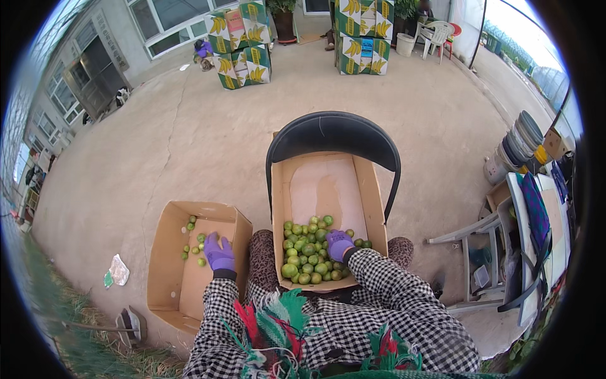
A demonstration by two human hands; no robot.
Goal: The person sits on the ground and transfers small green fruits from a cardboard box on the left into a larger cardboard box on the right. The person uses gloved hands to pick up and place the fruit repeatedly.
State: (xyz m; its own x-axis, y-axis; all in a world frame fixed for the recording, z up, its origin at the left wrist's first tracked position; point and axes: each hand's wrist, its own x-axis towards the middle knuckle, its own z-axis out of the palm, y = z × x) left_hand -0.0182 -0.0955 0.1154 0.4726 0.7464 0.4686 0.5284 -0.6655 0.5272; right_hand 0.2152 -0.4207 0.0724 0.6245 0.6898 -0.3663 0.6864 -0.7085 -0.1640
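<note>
Both hands wear purple gloves. My left hand [219,253] is over the cardboard box [158,265] at the lower left, fingers spread, beside several small green fruits [195,250]. My right hand [338,244] rests with bent fingers on a heap of round green fruits [308,249]; its fingertips are hidden, so a hold on any fruit cannot be told. The heap fills the near part of a larger cardboard box [374,199], which stands before me on a black folding chair [334,125]. The far part of that box shows its bare bottom.
Stacked banana cartons [244,57] stand at the back, with a second stack [363,47] further right. At the right are piled buckets [516,147] and a metal stepladder [466,265] lying near boards. A broom [130,324] and plastic litter [118,270] lie at the lower left.
</note>
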